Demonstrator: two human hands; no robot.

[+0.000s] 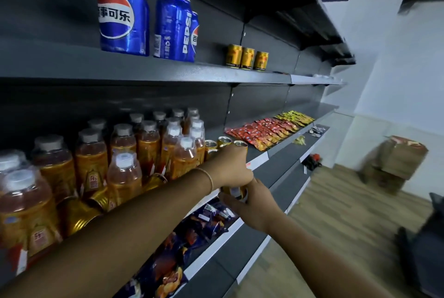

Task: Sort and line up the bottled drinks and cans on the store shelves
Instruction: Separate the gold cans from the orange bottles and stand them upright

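My left hand [231, 165] reaches across to the middle shelf and grips a gold can [241, 145] standing at the right end of the drinks. Two more gold cans [217, 144] stand just behind it. Below and in front of the shelf edge, my right hand [249, 204] holds another gold can [236, 192], partly hidden by my left wrist. Several orange tea bottles [125, 175] with grey caps fill the middle shelf to the left. Gold cans lying on their sides [79, 216] rest at the bottles' feet. On the top shelf stand blue Pepsi cans [122, 14] and three small gold cans [247, 58].
Red and yellow snack packets [266, 129] lie on the middle shelf to the right. Blue and orange snack bags [192, 230] fill the shelf below. Cardboard boxes [394, 163] stand on the wooden floor at the far right. A dark object [422, 249] sits at the right edge.
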